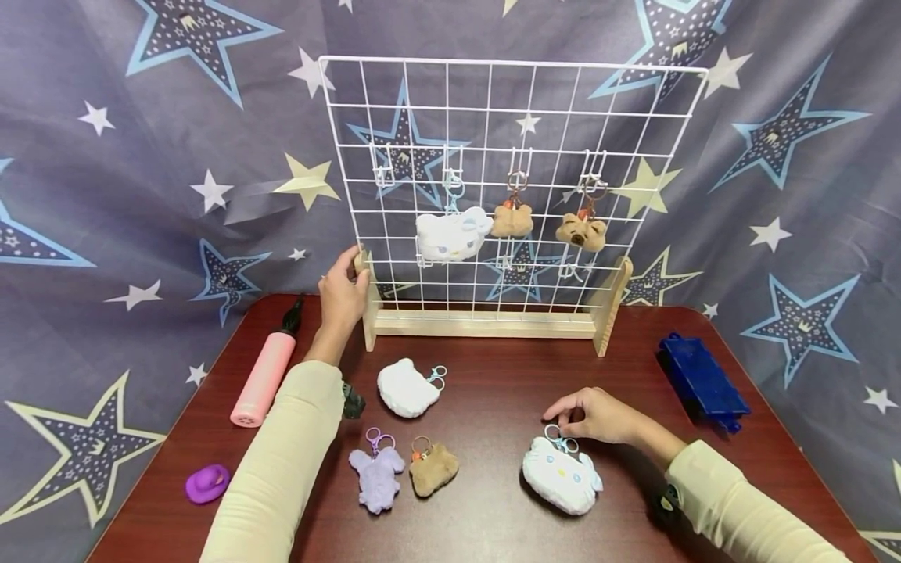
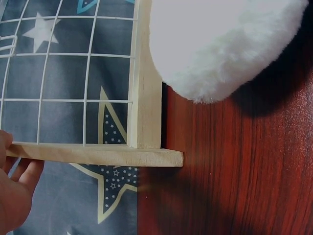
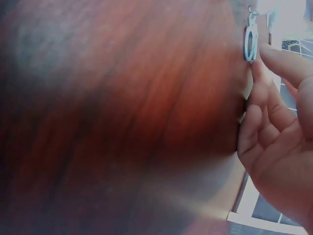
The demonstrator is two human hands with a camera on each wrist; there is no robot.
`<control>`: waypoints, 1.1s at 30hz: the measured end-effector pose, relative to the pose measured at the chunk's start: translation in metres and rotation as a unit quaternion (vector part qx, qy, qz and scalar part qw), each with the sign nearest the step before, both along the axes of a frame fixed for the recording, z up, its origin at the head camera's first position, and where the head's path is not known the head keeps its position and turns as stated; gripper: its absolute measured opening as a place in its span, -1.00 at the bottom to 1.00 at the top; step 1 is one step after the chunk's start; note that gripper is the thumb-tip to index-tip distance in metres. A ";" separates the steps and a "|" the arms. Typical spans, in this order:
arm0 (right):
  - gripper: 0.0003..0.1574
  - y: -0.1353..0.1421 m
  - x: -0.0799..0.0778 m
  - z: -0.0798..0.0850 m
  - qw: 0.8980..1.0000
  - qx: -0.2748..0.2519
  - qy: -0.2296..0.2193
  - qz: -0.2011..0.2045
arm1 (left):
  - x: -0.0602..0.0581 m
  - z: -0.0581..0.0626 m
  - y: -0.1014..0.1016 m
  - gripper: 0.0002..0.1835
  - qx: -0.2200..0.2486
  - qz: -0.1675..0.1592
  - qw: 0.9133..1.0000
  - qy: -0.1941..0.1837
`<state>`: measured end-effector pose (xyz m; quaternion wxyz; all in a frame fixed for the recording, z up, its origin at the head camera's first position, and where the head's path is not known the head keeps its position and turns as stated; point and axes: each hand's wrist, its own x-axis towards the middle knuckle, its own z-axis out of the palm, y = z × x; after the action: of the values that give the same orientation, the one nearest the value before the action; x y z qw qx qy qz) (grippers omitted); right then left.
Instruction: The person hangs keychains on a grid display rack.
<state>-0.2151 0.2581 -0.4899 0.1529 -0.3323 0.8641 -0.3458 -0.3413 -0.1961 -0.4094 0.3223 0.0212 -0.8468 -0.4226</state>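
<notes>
The right hand pinches the pale blue metal clasp of a white cat plush, thumb and forefinger closed narrowly on the ring; the fluffy, rounded plush lies face up on the front right of the table, a glossy dark red wood-grain top. In the right wrist view the clasp shows as a smooth oval loop at the fingertips.

The left hand curls around the left wooden post of the rack, a white wire grid set in a pale, square-cut wooden base.

On the table between the arms lie a second white plush, face down and woolly, a lilac plush and a brown bear plush, each with a ring clasp.

On the grid hang a white cat plush and two brown bears.

At the left edge are a smooth pink cylinder with a black tip and a small purple hat shape; at the right, a flat blue plastic tray.
</notes>
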 end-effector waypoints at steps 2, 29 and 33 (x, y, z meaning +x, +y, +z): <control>-0.69 -0.001 0.000 -0.002 1.000 0.006 0.007 0.001 | 0.000 0.000 0.000 -0.50 -0.001 0.002 1.000 0.000; -0.74 -0.004 0.003 0.001 0.998 -0.002 0.053 -0.025 | -0.002 -0.001 -0.002 -0.50 -0.002 0.006 1.000 -0.001; -0.79 -0.001 0.002 0.002 0.999 -0.033 0.002 -0.020 | -0.003 -0.003 -0.001 -0.50 -0.001 0.007 1.000 -0.002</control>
<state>-0.2132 0.2566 -0.4880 0.1335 -0.3208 0.8587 -0.3767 -0.3440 -0.1971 -0.4121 0.3236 0.0280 -0.8479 -0.4191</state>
